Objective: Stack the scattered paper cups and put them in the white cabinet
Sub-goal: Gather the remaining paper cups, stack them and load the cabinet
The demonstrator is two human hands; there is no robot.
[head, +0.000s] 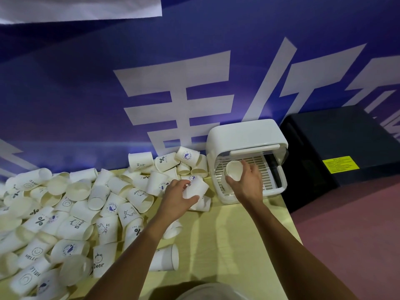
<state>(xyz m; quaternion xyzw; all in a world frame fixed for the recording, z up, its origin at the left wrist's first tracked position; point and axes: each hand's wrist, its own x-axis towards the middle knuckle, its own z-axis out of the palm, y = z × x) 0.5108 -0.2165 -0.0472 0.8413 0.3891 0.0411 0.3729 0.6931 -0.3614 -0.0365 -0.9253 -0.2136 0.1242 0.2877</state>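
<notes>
Now | left hand (pixel 176 199) grips one cup (pixel 195 188); right hand (pixel 246 185) holds another cup (pixel 233 169) | one white cabinet (pixel 244 133)

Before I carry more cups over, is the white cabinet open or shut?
Open: the white cabinet has its clear door lifted, and the right hand holds a cup over the slatted rack.

Dim, soft light is falling from above, washing the cups (pixel 82 191) pale. Faint shadows are lying across the table (pixel 238 230). Wide-angle distortion is bending the edges; lower-left cups are blurring.
</notes>
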